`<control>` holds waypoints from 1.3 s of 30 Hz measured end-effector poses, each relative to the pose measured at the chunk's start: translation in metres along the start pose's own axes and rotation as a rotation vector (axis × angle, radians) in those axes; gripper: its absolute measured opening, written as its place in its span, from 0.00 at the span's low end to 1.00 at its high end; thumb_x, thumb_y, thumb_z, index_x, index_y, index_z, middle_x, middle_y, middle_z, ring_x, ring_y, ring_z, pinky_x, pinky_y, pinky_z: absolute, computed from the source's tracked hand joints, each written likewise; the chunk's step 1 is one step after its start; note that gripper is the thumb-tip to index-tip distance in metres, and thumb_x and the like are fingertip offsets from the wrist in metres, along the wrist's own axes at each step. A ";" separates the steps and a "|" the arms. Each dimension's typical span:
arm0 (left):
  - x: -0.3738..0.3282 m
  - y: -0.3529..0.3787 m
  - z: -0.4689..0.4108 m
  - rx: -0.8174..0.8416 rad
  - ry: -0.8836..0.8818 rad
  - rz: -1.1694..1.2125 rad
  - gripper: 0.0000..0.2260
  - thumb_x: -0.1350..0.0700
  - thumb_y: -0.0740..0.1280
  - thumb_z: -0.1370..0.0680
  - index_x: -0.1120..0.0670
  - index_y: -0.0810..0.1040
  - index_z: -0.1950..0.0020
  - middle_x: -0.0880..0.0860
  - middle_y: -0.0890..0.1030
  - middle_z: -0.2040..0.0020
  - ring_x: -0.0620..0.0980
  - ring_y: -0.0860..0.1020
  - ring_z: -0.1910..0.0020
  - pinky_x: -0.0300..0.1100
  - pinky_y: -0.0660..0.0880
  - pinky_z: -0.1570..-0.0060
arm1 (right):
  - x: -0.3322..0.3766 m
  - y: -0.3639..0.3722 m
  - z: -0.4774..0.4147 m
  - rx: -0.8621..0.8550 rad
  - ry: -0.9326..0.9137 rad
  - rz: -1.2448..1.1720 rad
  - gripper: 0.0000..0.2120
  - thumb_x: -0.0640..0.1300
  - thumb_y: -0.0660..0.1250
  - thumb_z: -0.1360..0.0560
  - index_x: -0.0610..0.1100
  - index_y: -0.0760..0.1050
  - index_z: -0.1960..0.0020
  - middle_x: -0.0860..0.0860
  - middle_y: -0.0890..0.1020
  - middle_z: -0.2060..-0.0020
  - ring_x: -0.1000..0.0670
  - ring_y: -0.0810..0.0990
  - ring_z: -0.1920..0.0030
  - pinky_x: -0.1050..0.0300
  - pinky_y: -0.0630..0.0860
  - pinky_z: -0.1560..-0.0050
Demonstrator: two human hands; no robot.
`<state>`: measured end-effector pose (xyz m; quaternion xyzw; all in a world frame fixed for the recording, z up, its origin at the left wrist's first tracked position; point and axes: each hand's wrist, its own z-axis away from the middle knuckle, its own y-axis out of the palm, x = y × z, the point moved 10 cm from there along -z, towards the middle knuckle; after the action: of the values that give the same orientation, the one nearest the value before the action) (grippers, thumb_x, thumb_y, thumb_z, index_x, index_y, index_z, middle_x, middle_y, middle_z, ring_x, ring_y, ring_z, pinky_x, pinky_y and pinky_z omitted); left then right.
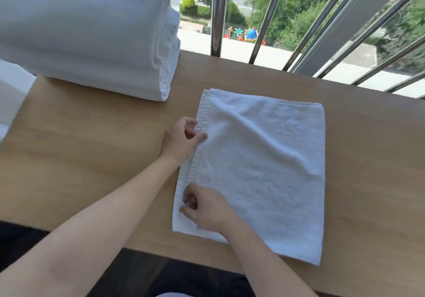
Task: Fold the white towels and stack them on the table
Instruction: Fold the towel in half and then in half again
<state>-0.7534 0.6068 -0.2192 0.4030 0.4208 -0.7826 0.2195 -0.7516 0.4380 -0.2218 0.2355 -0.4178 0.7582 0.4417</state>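
A white towel [264,170], folded into a rectangle, lies flat on the wooden table [80,158] right of centre, with a diagonal crease across its top layer. My left hand [181,139] pinches the towel's ribbed left hem near the middle of that edge. My right hand [204,208] grips the same hem closer to the near left corner, fingers curled on the cloth. A tall stack of folded white towels [92,39] stands at the table's far left.
A metal railing [216,16] with slanted bars runs along the table's far edge, with trees and a street beyond. A white object [11,99] sits at the left edge. The table's near edge runs just under my forearms.
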 end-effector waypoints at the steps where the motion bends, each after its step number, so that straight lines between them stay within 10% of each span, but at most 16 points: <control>1: 0.006 -0.002 0.010 0.005 -0.011 -0.014 0.15 0.47 0.78 0.29 0.45 0.77 0.48 0.44 0.83 0.58 0.38 0.80 0.60 0.30 0.73 0.60 | -0.001 0.000 -0.001 -0.007 0.009 -0.004 0.07 0.50 0.68 0.23 0.49 0.73 0.50 0.57 0.76 0.62 0.52 0.76 0.60 0.55 0.74 0.58; 15: 0.030 -0.014 0.065 0.027 -0.022 -0.105 0.15 0.50 0.78 0.28 0.41 0.75 0.47 0.39 0.80 0.60 0.35 0.78 0.61 0.37 0.73 0.60 | -0.012 -0.021 0.010 -0.138 0.102 -0.083 0.05 0.50 0.65 0.22 0.55 0.79 0.55 0.55 0.81 0.67 0.55 0.79 0.67 0.52 0.78 0.62; 21: 0.010 -0.013 0.097 -0.149 0.170 -0.264 0.23 0.56 0.79 0.30 0.56 0.76 0.38 0.53 0.77 0.41 0.54 0.73 0.42 0.48 0.68 0.40 | -0.019 -0.119 0.035 -0.677 -0.077 0.501 0.14 0.32 0.69 0.28 0.43 0.82 0.44 0.45 0.81 0.51 0.38 0.78 0.49 0.46 0.73 0.47; 30: -0.015 0.066 0.136 0.064 0.532 -0.740 0.25 0.41 0.74 0.27 0.50 0.79 0.34 0.50 0.77 0.30 0.55 0.76 0.32 0.52 0.68 0.31 | -0.078 -0.146 0.024 -0.458 0.078 0.642 0.22 0.46 0.54 0.16 0.55 0.61 0.22 0.51 0.60 0.21 0.44 0.57 0.22 0.43 0.54 0.24; 35: -0.005 0.069 0.079 0.111 0.297 -1.081 0.23 0.48 0.47 0.14 0.39 0.45 0.19 0.47 0.42 0.17 0.59 0.39 0.19 0.58 0.32 0.25 | -0.104 -0.157 0.054 -0.580 0.348 0.683 0.24 0.52 0.51 0.16 0.57 0.56 0.20 0.50 0.64 0.24 0.43 0.67 0.32 0.46 0.65 0.35; 39: -0.033 0.083 0.068 0.064 0.250 -0.870 0.26 0.58 0.49 0.16 0.42 0.52 0.19 0.49 0.43 0.17 0.55 0.43 0.19 0.52 0.41 0.23 | -0.105 -0.160 0.076 -0.693 0.350 0.555 0.18 0.47 0.59 0.19 0.47 0.72 0.30 0.43 0.76 0.45 0.39 0.75 0.48 0.46 0.71 0.47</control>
<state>-0.7079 0.5040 -0.2104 0.2867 0.5499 -0.7599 -0.1951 -0.5611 0.3661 -0.1893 -0.1774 -0.6127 0.6917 0.3387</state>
